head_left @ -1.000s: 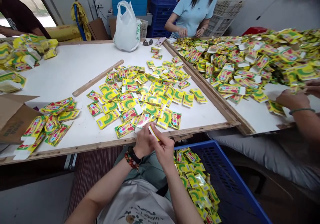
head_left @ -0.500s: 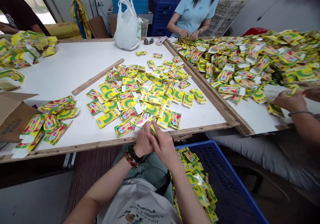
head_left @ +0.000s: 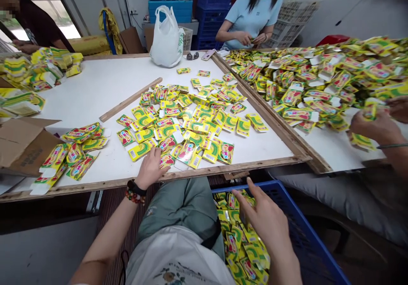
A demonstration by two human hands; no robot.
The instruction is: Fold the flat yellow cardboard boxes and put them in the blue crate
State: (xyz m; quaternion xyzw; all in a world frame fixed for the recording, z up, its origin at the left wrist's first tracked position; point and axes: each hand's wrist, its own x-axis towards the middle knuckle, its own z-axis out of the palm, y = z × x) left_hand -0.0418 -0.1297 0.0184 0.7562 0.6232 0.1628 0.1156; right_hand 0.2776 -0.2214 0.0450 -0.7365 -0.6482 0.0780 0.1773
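My left hand (head_left: 150, 168) is at the table's front edge, thumb and fingers apart around the near end of a small yellow-green candy box (head_left: 167, 161). Whether it grips the box is not clear. My right hand (head_left: 266, 215) hovers over a blue plastic crate (head_left: 298, 221), index finger and thumb spread, and no box shows in it. Inside the crate lie many small yellow candy boxes (head_left: 234, 240). A loose heap of similar boxes (head_left: 197, 125) covers the middle of the white tabletop (head_left: 127, 79).
Flattened cartons (head_left: 76, 149) lie beside a brown cardboard box (head_left: 28, 145). A wooden strip (head_left: 130, 100) and a white plastic bag (head_left: 167, 38) are on the table. Wooden rails (head_left: 264, 111) separate a large pile (head_left: 318, 77) at right, where a co-worker's hands (head_left: 376, 125) work. Two other people sit farther back.
My hands have parted from the table's front edge. The left moved left onto a box; the right went right and down over the crate, and the small box between them no longer shows.
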